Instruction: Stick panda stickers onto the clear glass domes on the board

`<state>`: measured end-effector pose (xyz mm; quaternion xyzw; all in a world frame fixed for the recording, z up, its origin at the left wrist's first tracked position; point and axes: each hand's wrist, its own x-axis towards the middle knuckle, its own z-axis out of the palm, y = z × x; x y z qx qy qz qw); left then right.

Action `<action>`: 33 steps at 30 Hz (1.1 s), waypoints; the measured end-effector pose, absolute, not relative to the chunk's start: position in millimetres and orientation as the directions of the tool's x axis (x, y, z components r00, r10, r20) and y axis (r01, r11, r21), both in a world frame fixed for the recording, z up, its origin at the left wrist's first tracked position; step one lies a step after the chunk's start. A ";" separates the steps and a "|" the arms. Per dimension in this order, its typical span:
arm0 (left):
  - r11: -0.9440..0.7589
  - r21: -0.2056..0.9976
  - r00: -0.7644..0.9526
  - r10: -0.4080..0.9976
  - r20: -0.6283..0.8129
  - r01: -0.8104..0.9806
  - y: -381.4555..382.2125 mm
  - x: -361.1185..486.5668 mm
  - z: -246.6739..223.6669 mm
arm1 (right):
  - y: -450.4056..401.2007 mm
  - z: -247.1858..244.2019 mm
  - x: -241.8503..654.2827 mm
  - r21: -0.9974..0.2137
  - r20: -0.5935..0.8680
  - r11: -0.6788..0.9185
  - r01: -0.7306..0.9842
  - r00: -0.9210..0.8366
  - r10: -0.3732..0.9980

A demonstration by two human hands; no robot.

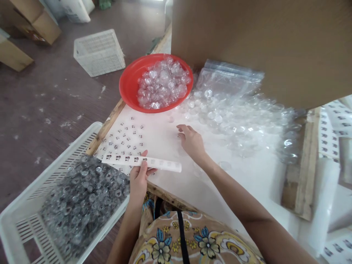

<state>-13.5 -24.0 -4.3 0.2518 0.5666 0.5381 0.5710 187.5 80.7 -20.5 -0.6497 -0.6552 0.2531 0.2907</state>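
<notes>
My left hand (pixel 140 176) grips a white strip of panda stickers (pixel 127 159), thumb on top and fingers beneath. Dark panda prints show on the strip's left part; its right part looks faint. Over the white tabletop (pixel 162 139), my right hand (pixel 191 141) has its thumb and forefinger drawn close together. A small dark print at their tips looks like a panda sticker (pixel 179 135). Scattered panda prints (pixel 126 135) lie on the table left of it. Beyond and right of this hand spread many clear plastic domes (pixel 236 121).
A red basin (pixel 129 88) of clear domes stands at the table's far left corner. Below the left edge sits a white crate (pixel 13 216) full of clear pieces. Plastic bags (pixel 228 79) lie by a large cardboard box (pixel 261 44). Another white basket (pixel 99 53) rests on the floor.
</notes>
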 end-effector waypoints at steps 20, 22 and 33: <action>0.276 0.840 -0.199 0.893 -0.404 -0.466 -26.3 -16.9 -10.9 | 45.0 1.3 185.4 -0.968 0.026 0.040 0.249 -0.059 0.998; 0.281 0.852 -0.212 0.890 -0.404 -0.442 -25.2 -20.0 -11.1 | 56.5 -11.0 206.0 -0.937 -0.095 -0.090 0.336 0.002 0.995; 0.304 0.858 -0.195 0.891 -0.410 -0.414 -23.6 -18.1 -7.3 | 61.3 -31.1 202.5 -0.770 -0.144 -0.058 0.636 -0.085 0.986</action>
